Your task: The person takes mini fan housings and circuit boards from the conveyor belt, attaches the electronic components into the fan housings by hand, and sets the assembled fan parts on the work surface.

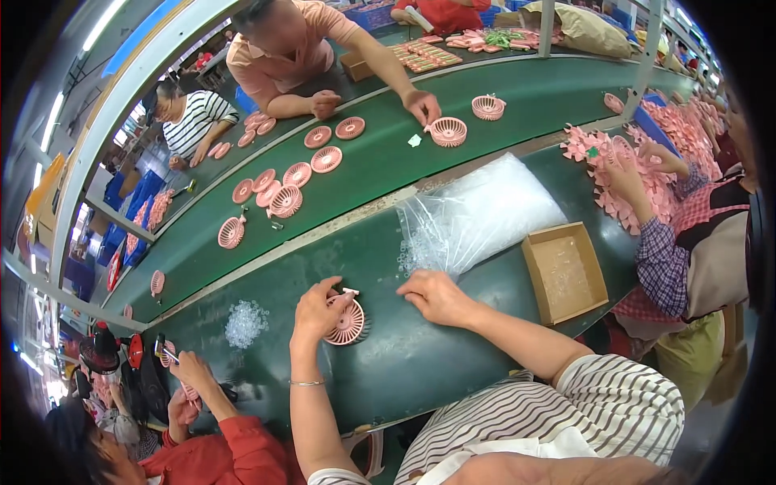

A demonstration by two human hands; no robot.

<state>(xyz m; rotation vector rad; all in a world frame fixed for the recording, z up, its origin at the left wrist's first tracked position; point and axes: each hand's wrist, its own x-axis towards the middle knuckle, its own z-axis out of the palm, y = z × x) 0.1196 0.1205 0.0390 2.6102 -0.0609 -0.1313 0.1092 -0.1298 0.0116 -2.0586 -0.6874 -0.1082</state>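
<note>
In the head view, the left hand point(318, 311) has its grip closed on the edge of a round, ribbed pink plastic casing point(346, 326), which rests on the smooth dark green bench point(396, 364). The right hand point(440, 297) bends its fingers down near small clear plastic bits point(411, 257) at the mouth of a transparent, white-filled plastic bag point(501, 214); whether its grip has one cannot be told. The step in hand looks like steadying the casing while picking a bit, so the next move calls for a fine fingertip pinch
</note>
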